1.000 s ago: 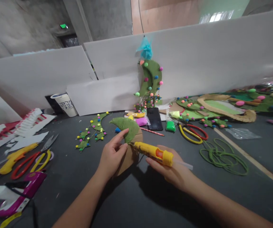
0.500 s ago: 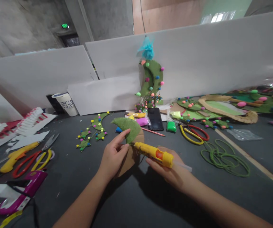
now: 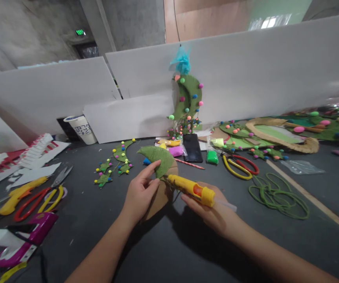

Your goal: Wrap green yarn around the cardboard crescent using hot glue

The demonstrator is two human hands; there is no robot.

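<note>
A brown cardboard crescent [image 3: 161, 199], its upper part covered with green felt [image 3: 160, 158], is held up over the table by my left hand [image 3: 141, 192]. The thumb and fingers of that hand pinch it at its inner edge. My right hand [image 3: 213, 214] is wrapped round a yellow hot glue gun [image 3: 190, 188] with a clear glue stick out of its back end. The gun's nozzle points left and meets the crescent near the felt's lower edge, close to my left thumb. Whether glue is coming out is too small to tell.
Left lie scissors [image 3: 44, 196], a second glue gun [image 3: 22, 193] and a purple power strip [image 3: 29, 239]. Behind are a small decorated moon [image 3: 122, 151], a phone [image 3: 192, 148] and a large moon ornament [image 3: 191, 94]. Right are other scissors [image 3: 240, 167] and green cord [image 3: 277, 196].
Hardly anything differs. The whole view has shifted very slightly; both hands, the glue gun and the crescent keep nearly the same positions.
</note>
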